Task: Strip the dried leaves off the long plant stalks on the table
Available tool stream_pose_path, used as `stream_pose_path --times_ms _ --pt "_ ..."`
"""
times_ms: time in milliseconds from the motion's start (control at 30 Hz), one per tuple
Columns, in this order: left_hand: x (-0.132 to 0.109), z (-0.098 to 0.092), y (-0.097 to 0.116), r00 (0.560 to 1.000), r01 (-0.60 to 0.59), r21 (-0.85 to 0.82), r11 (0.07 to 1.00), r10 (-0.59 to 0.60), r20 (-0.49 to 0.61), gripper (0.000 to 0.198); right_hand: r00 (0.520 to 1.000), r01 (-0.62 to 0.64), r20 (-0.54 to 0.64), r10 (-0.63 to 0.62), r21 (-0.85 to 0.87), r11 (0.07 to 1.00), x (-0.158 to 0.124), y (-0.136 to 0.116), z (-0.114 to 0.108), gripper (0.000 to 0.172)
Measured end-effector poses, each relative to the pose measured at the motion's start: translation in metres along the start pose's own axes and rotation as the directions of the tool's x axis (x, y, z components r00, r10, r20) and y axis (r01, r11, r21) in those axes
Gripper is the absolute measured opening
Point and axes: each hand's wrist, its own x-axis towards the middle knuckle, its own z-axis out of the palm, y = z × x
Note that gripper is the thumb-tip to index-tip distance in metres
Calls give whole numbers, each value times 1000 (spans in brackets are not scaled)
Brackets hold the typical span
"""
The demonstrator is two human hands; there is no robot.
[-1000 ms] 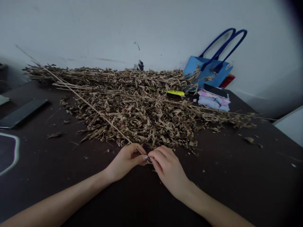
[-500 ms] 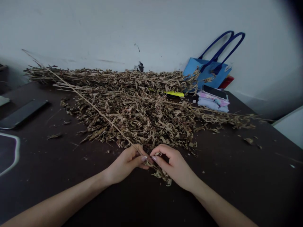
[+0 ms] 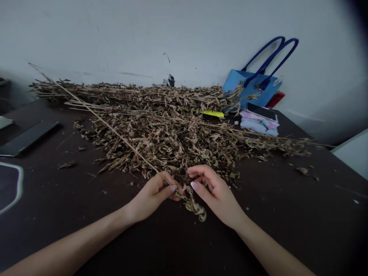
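Note:
My left hand (image 3: pixel 153 197) pinches a long, thin dried plant stem (image 3: pixel 115 131) near its lower end. From there the stem slants up and left across the pile. Curled dry leaves (image 3: pixel 195 208) hang from the end that sticks out past my fingertips. Just right of these leaves is my right hand (image 3: pixel 218 195), its thumb and fingers apart, with nothing seen between them. A heap of dried brown leaves (image 3: pixel 172 145) lies on the dark table (image 3: pixel 273 207) right behind both hands.
Long leafy dried stalks (image 3: pixel 123 94) lie along the wall. A blue bag (image 3: pixel 253 86) stands at the back right, by a phone (image 3: pixel 261 111) on folded cloth (image 3: pixel 258 124). A flat dark object (image 3: pixel 28 138) lies at left. One leafy stalk (image 3: pixel 281 145) stretches right.
My right hand has opened and moved slightly up and right, off the leaves at the stem's end. My left hand keeps its pinch on the stem, nearly in place.

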Motion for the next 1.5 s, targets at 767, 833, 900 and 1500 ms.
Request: stream_pose_path --times_ms 767,833,900,1500 --pt "-2 4 -4 998 50 -59 997 -51 -27 21 974 -152 175 141 51 987 2 7 12 7" --pt "-2 5 -3 999 36 -49 998 -37 -10 21 971 -177 183 157 100 979 2 9 13 8" --pt "-2 5 -3 1000 27 -44 999 -26 13 20 970 -188 179 163 130 974 2 11 14 10" --pt "-2 4 -5 1000 12 -24 1000 -12 -12 22 964 -240 184 191 301 923 3 12 18 16"
